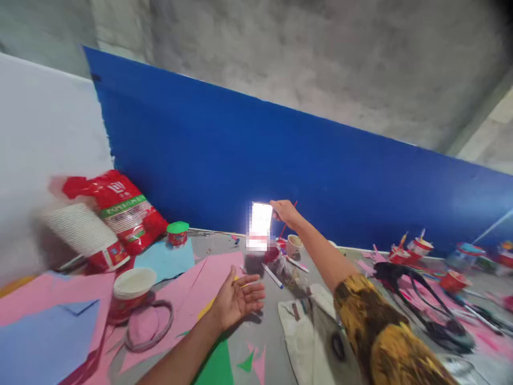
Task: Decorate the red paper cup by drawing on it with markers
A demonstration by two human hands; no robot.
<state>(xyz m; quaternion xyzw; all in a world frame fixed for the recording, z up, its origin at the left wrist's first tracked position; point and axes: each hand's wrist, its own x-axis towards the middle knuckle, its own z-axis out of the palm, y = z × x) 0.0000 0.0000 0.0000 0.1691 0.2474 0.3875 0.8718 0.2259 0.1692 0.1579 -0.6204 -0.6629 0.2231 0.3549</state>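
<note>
A phone with a bright, partly pixelated screen (262, 222) is held upright near the blue wall by my right hand (284, 212), whose fingers grip its right edge. My left hand (239, 300) is empty, palm turned up with the fingers apart, over the table below the phone. Under and beside it lie pink paper (190, 278) and green paper (218, 363). A white marker (273, 276) rests to the right of the left fingertips. Behind the marker stands a paper cup (294, 244).
At the left are stacked paper cups (82, 230), a red bag (130, 211), a bowl (134, 283), a tape-like ring (168, 326) and blue paper (48, 337). A cloth bag (298, 342) lies right of centre. Black headphones (425, 305) and several painted cups are farther right.
</note>
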